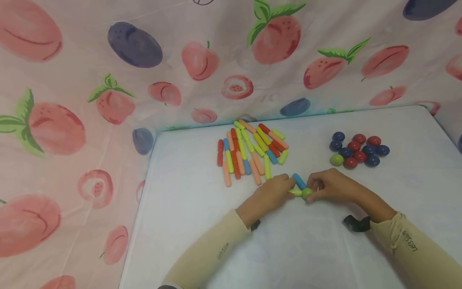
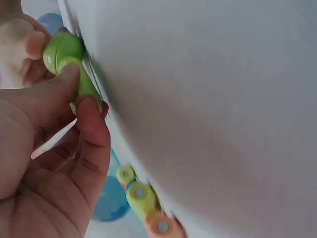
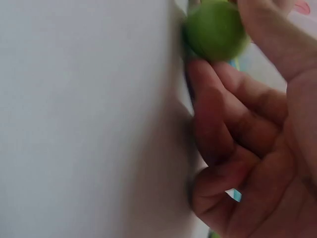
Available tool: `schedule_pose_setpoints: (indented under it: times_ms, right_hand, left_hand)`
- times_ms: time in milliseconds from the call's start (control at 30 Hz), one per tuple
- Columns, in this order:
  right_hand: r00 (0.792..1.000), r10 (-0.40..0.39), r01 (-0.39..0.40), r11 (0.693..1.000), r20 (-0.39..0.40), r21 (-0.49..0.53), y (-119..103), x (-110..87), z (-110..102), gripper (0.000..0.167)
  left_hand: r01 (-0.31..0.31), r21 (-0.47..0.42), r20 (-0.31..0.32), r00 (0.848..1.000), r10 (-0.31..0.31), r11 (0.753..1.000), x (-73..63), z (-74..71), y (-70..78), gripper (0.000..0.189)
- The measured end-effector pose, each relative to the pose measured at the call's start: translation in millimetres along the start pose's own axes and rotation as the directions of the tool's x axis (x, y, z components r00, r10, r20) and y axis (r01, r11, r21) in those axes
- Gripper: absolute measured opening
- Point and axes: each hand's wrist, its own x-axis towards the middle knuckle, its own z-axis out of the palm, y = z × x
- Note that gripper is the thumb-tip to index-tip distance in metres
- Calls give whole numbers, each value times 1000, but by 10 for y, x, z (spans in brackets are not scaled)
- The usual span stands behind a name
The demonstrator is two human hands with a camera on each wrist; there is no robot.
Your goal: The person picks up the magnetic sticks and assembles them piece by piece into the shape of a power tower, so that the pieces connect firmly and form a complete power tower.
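Observation:
Near the middle of the table, my left hand [image 1: 270, 193] pinches a lime-green magnetic stick [image 1: 296, 192] between thumb and fingers. One end of that stick meets a green ball [image 1: 307, 194]. My right hand [image 1: 333, 185] holds the ball with thumb and fingertips. A blue stick [image 1: 298, 181] slants up and away from the ball; whether it is joined there I cannot tell. In the left wrist view, the green stick [image 2: 87, 85] touches the ball [image 2: 63, 52]. The right wrist view shows the ball [image 3: 216, 30] blurred between thumb and fingers.
Beyond the left hand lie several red, yellow, orange, green and blue sticks [image 1: 244, 149]. Some show metal discs in their ends in the left wrist view. At the right, blue, red and green balls [image 1: 359, 156] are grouped on the white table [image 1: 195, 224]. Fruit-print cloth [image 1: 216, 48] hangs behind.

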Motion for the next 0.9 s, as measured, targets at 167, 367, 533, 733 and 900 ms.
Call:
schedule_pose_setpoints:
  times_ms: [167,367,533,733,900]
  right_hand:
    - [1000,-21,21,1000,-11,-19,-6,-9,-20,28]
    - [997,-17,12,998,-81,-69,-3,17,-36,39]
    - [997,-76,75,996,-30,-52,-12,21,-24,30]
    - [983,2,-27,991,-182,-132,19,-136,-199,22]
    - [895,116,-270,910,-430,-316,155,-346,-447,38]
  left_hand:
    - [-17,-16,1,1000,17,1000,-62,-136,-112,25]
    - [24,33,4,1000,-24,999,-67,-119,36,34]
    - [10,100,41,999,-15,995,-87,-4,237,48]
    - [63,67,64,996,-67,996,-193,-77,101,23]
    - [95,55,47,994,-97,994,-309,-145,-50,28]
